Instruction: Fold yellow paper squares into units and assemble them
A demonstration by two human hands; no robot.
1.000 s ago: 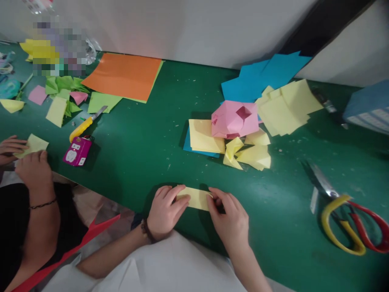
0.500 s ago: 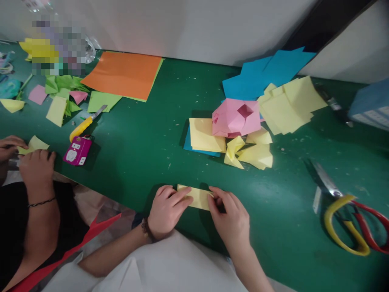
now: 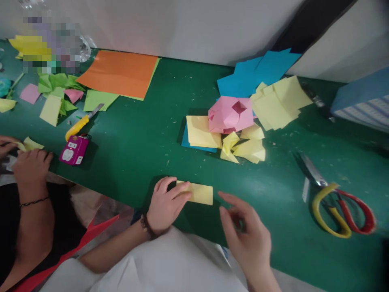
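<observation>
The yellow strip of paper (image 3: 202, 194) lay flat on the green table (image 3: 136, 142), directly before my body and near the table's front edge. My left grip (image 3: 166, 205) was closed on the strip's left end, forefinger and thumb laid across its upper face. I judged that this hold served to pin the paper against the table and leave its right part exposed. Whether any fingertip reached beneath the paper could not be determined.

My right grip (image 3: 247, 231) was open and held nothing. It stood just beside the strip's right end, not touching it, with forefinger and thumb parted and both directed toward the paper. The left forearm came in low from the left, wrist near the table edge; the right came up from the lower right.

Beyond the strip, a pink folded shape (image 3: 227, 115) rested partly over a pad of cream paper (image 3: 199, 129), with crumpled yellow pieces (image 3: 247, 150) on its near side. The scissors (image 3: 322, 183) lay well to the right, blades pointing away from me, presumably set there to keep the working area free.
</observation>
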